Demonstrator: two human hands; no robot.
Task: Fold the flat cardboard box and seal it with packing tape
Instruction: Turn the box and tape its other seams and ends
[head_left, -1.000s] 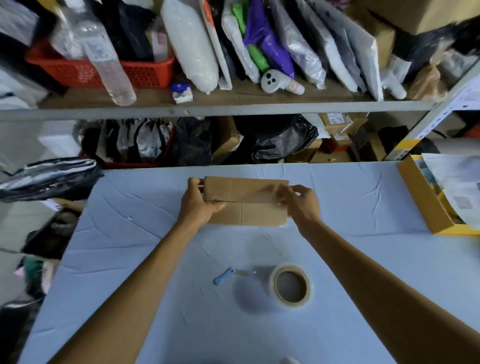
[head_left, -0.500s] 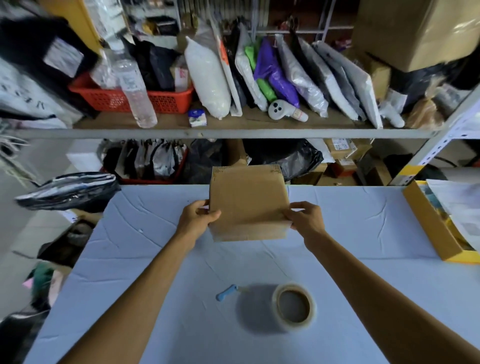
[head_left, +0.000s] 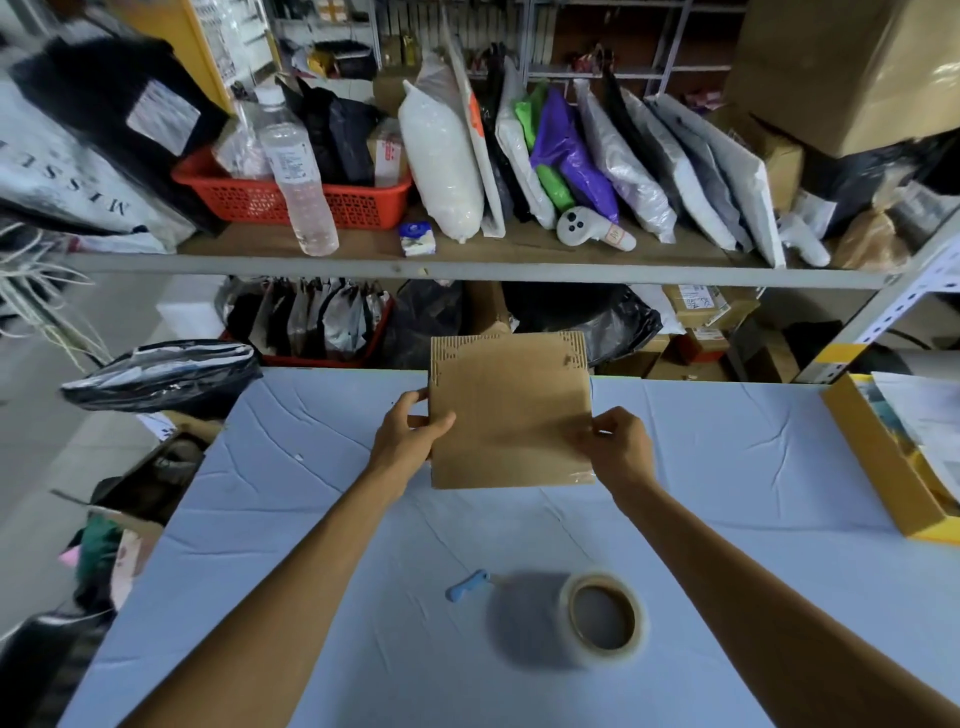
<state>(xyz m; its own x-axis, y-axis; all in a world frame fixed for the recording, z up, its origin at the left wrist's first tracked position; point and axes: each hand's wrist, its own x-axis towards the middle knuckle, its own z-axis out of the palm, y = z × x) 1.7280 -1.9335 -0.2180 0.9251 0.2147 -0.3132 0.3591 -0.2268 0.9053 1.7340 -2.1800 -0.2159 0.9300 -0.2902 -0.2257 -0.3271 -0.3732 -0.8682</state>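
A brown cardboard box (head_left: 509, 410) stands upright over the far middle of the light blue table (head_left: 311, 519), its broad face toward me. My left hand (head_left: 410, 439) grips its left edge, thumb on the front face. My right hand (head_left: 621, 449) pinches its right edge near the lower corner, where a bit of clear tape shows. A roll of clear packing tape (head_left: 602, 618) lies flat on the table, nearer to me and between my forearms. A small blue cutter (head_left: 467, 592) lies just left of the roll.
A yellow box (head_left: 883, 467) with papers sits at the table's right edge. Behind the table runs a metal shelf (head_left: 467, 270) with a red basket (head_left: 311, 200), a water bottle (head_left: 298, 182) and several packed bags. A black bag (head_left: 161, 371) lies at the far left corner.
The box was low and flat against the table a second ago; both hands have tipped it up so its broad face shows. The view has tilted upward. Tape and cutter have not moved.
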